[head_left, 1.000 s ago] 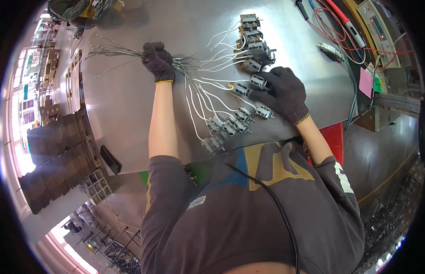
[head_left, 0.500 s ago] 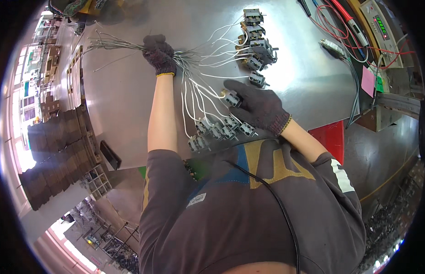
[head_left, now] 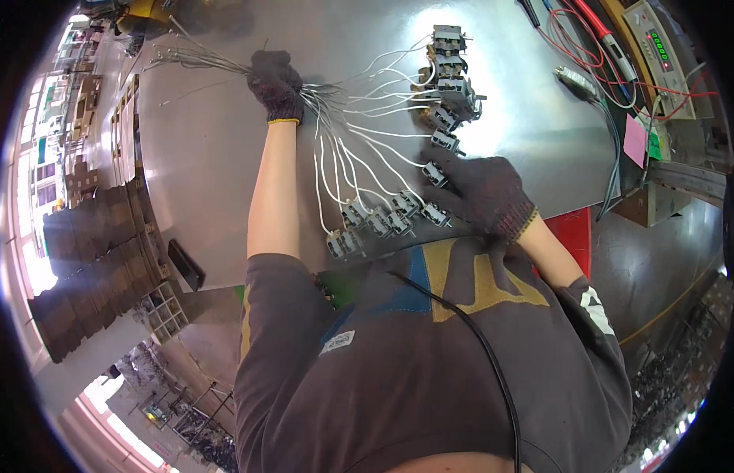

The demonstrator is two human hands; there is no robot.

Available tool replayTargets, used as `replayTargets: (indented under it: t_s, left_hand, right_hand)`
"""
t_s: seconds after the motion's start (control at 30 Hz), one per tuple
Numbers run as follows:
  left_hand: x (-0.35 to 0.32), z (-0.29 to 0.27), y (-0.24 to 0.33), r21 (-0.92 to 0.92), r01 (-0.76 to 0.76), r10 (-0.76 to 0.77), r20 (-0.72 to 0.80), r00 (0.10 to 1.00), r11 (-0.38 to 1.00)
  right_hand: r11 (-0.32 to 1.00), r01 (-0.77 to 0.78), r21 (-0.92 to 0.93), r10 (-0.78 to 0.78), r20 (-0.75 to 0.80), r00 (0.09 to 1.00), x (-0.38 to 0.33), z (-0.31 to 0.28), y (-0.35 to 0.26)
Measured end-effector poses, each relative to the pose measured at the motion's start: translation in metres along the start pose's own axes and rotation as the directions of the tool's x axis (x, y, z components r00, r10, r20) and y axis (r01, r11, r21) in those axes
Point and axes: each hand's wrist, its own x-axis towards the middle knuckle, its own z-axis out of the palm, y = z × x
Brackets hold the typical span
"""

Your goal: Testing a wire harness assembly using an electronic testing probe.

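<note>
My left hand (head_left: 275, 85), in a dark knit glove, is closed around a bundle of thin white wires (head_left: 326, 102). Their loose ends (head_left: 197, 60) stick out to its left. From the other side the wires fan out to several small grey wired blocks with metal shafts. My right hand (head_left: 493, 193), gloved too, has its fingers around one such grey block (head_left: 435, 173); the fingertips are partly hidden. Further blocks (head_left: 449, 63) stand in a column at the far right of the fan. Another group of grey blocks (head_left: 379, 222) lies near the table's front edge.
The metal table (head_left: 201, 173) carries a red probe (head_left: 594, 20) and tangled leads at the right. Beside them stands a meter with a lit display (head_left: 659, 49). A dark flat object (head_left: 186, 266) lies at the left front edge; a red bin (head_left: 568, 239) stands below the right edge.
My right hand has moved right with the grey block, drawing its wire straighter. The column of blocks has shifted slightly right and down. My left hand keeps its hold, a little higher.
</note>
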Motion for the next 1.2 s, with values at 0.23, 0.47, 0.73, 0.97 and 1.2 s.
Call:
replayTargets:
  t_s: [0.23, 0.47, 0.73, 0.97, 1.2]
  left_hand:
    - [0.008, -0.007, -0.001, 0.007, 0.072, -0.072, -0.006, 0.997, 0.997]
    - [0.015, -0.005, -0.013, 0.038, -0.079, 0.080, -0.026, 0.996, 0.996]
    - [0.008, 0.000, -0.005, -0.056, 0.023, -0.025, -0.037, 0.999, 0.998]
    - [0.005, 0.004, -0.003, -0.090, 0.021, -0.025, -0.040, 0.999, 0.996]
    - [0.006, 0.000, -0.005, -0.063, 0.011, -0.011, -0.011, 1.000, 0.998]
  right_hand:
    - [0.844, 0.507, -0.178, -0.537, -0.271, 0.799, -0.002, 0.018, -0.065]
    - [0.724, 0.631, -0.279, -0.688, -0.224, 0.690, 0.027, 0.064, -0.085]
    - [0.682, 0.678, -0.275, -0.723, -0.113, 0.682, 0.032, 0.054, -0.079]
    - [0.674, 0.717, -0.177, -0.736, -0.073, 0.673, 0.031, 0.042, -0.086]
    - [0.656, 0.713, -0.250, -0.752, -0.135, 0.645, 0.013, 0.034, -0.088]
